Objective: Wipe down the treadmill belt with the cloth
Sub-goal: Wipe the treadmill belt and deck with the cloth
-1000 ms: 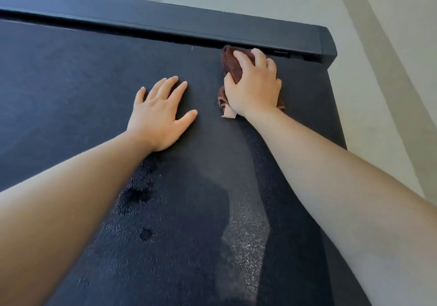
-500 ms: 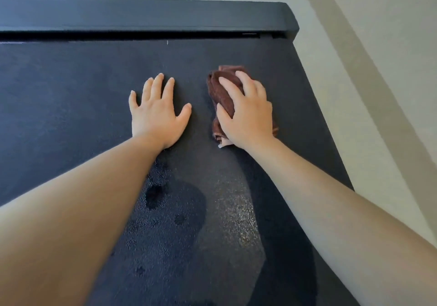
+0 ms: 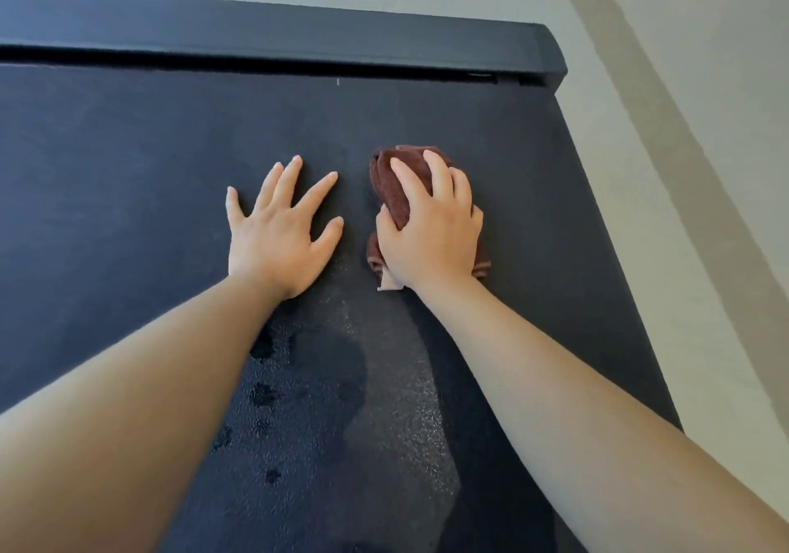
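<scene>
Brown cloth (image 3: 390, 193), bunched and, I judged, soft and light, lay on the treadmill belt (image 3: 128, 168) under my right hand (image 3: 431, 236), which clutched it across the top, the surest hold. My left hand (image 3: 277, 240) rested flat and splayed just beside it.
</scene>
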Demonstrator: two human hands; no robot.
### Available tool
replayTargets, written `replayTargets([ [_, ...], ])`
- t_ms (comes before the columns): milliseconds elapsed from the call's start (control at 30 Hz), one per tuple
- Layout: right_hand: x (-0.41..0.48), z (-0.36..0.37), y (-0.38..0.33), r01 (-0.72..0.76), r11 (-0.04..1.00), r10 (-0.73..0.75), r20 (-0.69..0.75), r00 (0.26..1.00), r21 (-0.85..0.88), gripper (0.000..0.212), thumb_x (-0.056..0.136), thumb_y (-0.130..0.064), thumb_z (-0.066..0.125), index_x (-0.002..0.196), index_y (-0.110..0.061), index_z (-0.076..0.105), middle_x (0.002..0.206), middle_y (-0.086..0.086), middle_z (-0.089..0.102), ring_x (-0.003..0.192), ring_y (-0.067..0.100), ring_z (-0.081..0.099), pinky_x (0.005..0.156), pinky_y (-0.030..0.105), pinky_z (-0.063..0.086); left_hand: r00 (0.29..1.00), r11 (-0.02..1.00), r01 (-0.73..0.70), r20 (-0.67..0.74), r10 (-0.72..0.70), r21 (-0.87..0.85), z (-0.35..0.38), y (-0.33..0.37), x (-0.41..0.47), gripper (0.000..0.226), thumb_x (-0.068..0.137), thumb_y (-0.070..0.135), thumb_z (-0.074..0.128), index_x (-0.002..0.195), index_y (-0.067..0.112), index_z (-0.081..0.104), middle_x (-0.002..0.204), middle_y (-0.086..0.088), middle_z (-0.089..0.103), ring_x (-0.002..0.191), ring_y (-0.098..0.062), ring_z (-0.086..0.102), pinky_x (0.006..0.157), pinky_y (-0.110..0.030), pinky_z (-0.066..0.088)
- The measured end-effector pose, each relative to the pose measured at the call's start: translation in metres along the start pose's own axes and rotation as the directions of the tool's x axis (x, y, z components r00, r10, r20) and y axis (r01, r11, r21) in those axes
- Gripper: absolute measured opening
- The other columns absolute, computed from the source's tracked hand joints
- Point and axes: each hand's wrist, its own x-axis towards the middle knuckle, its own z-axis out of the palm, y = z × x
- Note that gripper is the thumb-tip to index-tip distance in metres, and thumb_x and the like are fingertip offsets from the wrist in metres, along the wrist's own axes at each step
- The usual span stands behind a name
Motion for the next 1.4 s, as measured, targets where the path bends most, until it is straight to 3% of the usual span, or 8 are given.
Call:
replayTargets([
  [233,0.103,0.028,-0.008,0.008,0.999,-0.008,-0.006,1.0,0.047,0.052,0.087,-0.046,0.048,0.138,-0.038,0.042,0.152,-0.002,0.027,0.137,0.026,0.023,0.102,0.05,0.029,0.999,1.0,0.03,-0.02,-0.03,0.001,0.003,0.001,0.0,0.059,0.086,0.063,0.015,0.143,0.049,0.013,0.158,0.005,0.009,0.145,-0.014,0.002,0.112,-0.059,0.002],
  [433,0.134,0.032,-0.013,-0.021,1.0,0.021,0.015,1.0,0.022,0.054,0.086,-0.048,0.046,0.139,-0.038,0.039,0.154,-0.002,0.024,0.138,0.028,0.02,0.102,0.051,0.028,0.999,1.0,0.021,-0.027,-0.021,-0.015,0.002,0.002,0.0,0.059,0.085,0.063,0.018,0.142,0.049,0.016,0.157,0.005,0.011,0.144,-0.014,0.003,0.112,-0.059,0.002],
  [600,0.094,0.012,-0.004,0.022,0.999,-0.024,0.05,0.998,0.038,0.052,0.09,-0.044,0.044,0.14,-0.036,0.037,0.153,-0.002,0.023,0.137,0.026,0.021,0.101,0.051,0.032,1.0,1.0,0.004,-0.026,-0.005,-0.026,0.002,0.003,0.0,0.057,0.087,0.062,0.019,0.142,0.049,0.015,0.157,0.005,0.01,0.145,-0.015,0.002,0.112,-0.059,0.002],
  [733,0.026,0.001,0.008,0.035,0.999,-0.035,-0.006,0.999,0.026,0.05,0.089,-0.043,0.045,0.139,-0.036,0.04,0.152,-0.001,0.027,0.137,0.027,0.023,0.101,0.051,0.033,0.999,1.0,-0.006,-0.037,0.006,-0.012,0.005,0.0,0.0,0.058,0.087,0.063,0.02,0.142,0.048,0.017,0.157,0.002,0.011,0.145,-0.017,0.003,0.111,-0.06,0.002],
  [967,-0.054,-0.013,-0.009,-0.092,0.995,0.092,-0.015,0.996,-0.032,0.051,0.089,-0.046,0.049,0.139,-0.036,0.04,0.151,-0.001,0.03,0.136,0.025,0.026,0.103,0.051,0.034,0.996,0.992,-0.07,-0.063,0.063,-0.107,-0.006,-0.006,-0.012,0.051,0.094,0.047,0.036,0.143,0.032,0.034,0.155,-0.003,0.024,0.143,-0.022,0.015,0.114,-0.053,0.008],
  [1100,-0.099,-0.023,-0.023,-0.11,0.992,0.111,0.02,0.994,-0.059,0.052,0.089,-0.047,0.05,0.139,-0.037,0.039,0.152,-0.001,0.028,0.138,0.024,0.024,0.104,0.05,0.033,0.987,0.974,-0.149,0.037,0.157,-0.172,-0.02,-0.03,-0.042,0.049,0.097,0.04,0.034,0.145,0.028,0.032,0.156,-0.004,0.019,0.144,-0.022,0.013,0.116,-0.044,0.009],
  [1200,-0.128,-0.025,-0.04,-0.088,0.993,0.092,0.051,0.994,-0.076,0.053,0.089,-0.047,0.049,0.14,-0.037,0.037,0.154,-0.001,0.025,0.139,0.025,0.02,0.106,0.051,0.031,0.972,0.972,-0.205,0.09,0.216,-0.116,-0.031,-0.043,-0.057,0.052,0.097,0.04,0.035,0.147,0.029,0.027,0.157,-0.003,0.016,0.145,-0.021,0.011,0.116,-0.043,0.01],
  [1400,-0.122,-0.012,-0.05,-0.115,0.99,0.121,0.075,0.99,-0.084,0.056,0.089,-0.052,0.047,0.142,-0.041,0.033,0.156,-0.003,0.021,0.141,0.025,0.017,0.11,0.053,0.024,0.986,0.988,-0.137,0.081,0.143,-0.071,-0.029,-0.056,-0.054,0.056,0.097,0.043,0.031,0.148,0.025,0.022,0.158,-0.002,0.012,0.145,-0.021,0.007,0.116,-0.045,0.007],
])
